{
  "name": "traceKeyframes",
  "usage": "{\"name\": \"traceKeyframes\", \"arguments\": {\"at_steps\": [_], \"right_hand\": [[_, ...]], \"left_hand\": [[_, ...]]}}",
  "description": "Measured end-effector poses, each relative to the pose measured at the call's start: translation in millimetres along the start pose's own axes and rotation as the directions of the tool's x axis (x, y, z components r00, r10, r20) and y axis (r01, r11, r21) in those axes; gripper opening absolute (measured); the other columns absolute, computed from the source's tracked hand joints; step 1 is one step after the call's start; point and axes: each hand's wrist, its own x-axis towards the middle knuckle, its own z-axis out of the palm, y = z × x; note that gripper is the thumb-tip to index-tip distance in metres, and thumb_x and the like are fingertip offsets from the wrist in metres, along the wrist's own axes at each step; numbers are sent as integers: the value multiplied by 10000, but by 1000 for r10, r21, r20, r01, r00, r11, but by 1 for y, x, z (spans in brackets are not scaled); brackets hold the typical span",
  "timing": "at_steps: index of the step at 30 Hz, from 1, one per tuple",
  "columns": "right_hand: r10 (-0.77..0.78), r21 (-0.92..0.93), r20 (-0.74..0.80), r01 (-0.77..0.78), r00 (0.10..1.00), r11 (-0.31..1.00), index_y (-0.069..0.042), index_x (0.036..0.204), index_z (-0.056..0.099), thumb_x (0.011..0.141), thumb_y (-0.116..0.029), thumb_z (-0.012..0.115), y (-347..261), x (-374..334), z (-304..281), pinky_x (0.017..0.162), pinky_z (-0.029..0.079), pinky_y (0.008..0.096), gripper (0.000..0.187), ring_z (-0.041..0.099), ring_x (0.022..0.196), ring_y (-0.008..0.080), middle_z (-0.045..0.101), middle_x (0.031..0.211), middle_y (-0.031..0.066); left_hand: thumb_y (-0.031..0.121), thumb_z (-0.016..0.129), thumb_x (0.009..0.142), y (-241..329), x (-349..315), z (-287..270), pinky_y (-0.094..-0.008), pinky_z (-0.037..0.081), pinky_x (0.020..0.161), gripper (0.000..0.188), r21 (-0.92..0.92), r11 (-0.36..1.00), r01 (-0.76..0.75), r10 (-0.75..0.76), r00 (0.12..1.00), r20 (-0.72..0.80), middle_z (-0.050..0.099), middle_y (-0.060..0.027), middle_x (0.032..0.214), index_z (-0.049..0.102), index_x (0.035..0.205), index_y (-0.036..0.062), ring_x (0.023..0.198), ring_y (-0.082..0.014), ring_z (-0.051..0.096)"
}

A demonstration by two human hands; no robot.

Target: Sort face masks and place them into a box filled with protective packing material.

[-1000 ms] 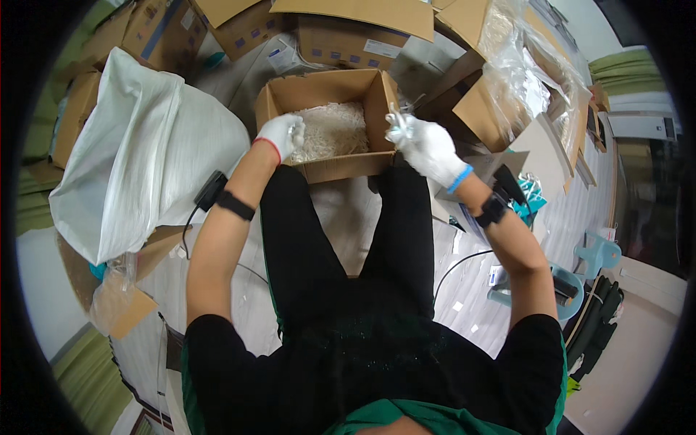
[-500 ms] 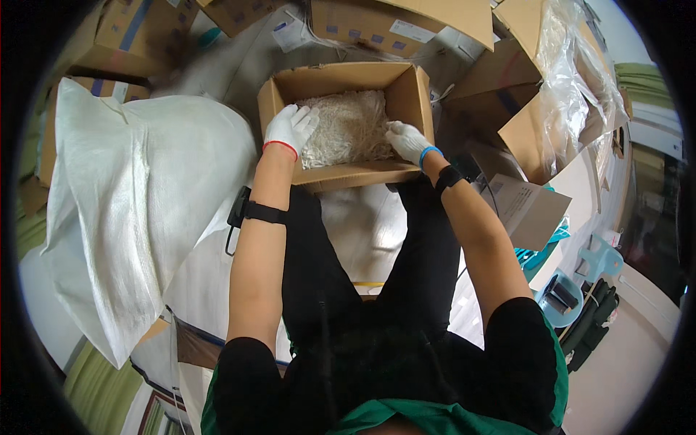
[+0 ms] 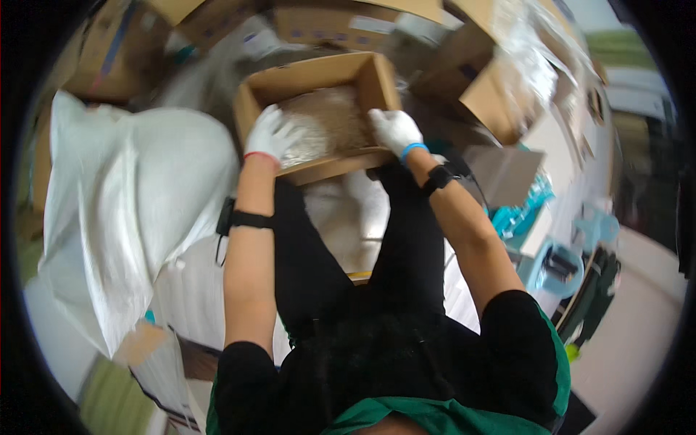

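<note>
A cardboard box point(image 3: 319, 168) stands with its top open in front of my knees. Inside lies a pale, stringy packing fill that looks like shredded paper point(image 3: 322, 123), browner toward its right side and blurred. My left hand point(image 3: 272, 136), in a white knit glove with a red cuff, rests at the box's left side. Its fingers are spread over the fill. At the right wall is my right hand point(image 3: 397, 133), in a white glove with a blue cuff. Its fingers are curled together over the box's inside; whatever they hold is hidden.
A large white woven sack point(image 3: 152, 167) bulges beside my left arm. More cardboard boxes point(image 3: 326, 25) crowd the far side. Clear plastic film point(image 3: 540, 80) hangs over an open carton at right. Nearer on the right is a light blue basin point(image 3: 552, 268) with dark items inside.
The whole view has shifted and blurred, with the box now further left and slightly tilted in the picture. Both hands stay at its sides. The fill's right part looks browner than before.
</note>
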Motion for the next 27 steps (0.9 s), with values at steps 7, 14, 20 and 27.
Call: {"name": "traceKeyframes", "arguments": {"at_steps": [7,14,20,27], "right_hand": [[-297,156,-583,463,756,872,-101,1010,648,846,-115,666,-12,-166,-82,724,541,363,166,677,813,288,666,929,117],[-35,-25,-860,26,509,999,-60,902,679,826,-37,632,170,-254,-165,737,536,361,92,664,792,323,672,889,150],[-393,-547,-573,22,719,837,-87,1056,663,700,27,608,259,-273,-215,890,490,390,378,590,1074,313,648,1124,105],[-236,-551,-282,44,930,833,-172,979,686,731,-106,676,280,-264,-230,866,494,390,257,586,1053,286,653,1052,63]], "left_hand": [[244,620,936,-11,-65,52,-314,575,734,900,89,994,-70,60,993,103,3,-234,1580,-30,1558,211,1162,-415,580],[309,542,980,-39,-110,55,-246,573,661,613,70,996,-52,35,972,232,363,-192,1488,279,1490,96,1112,-267,585],[248,519,991,-93,-135,84,-299,533,753,483,136,990,45,-95,915,391,477,-155,1401,405,1423,66,1036,-227,597],[231,549,977,-141,-171,133,-296,514,729,433,263,961,87,-209,851,481,574,-133,1246,469,1361,48,978,-219,622]]}}
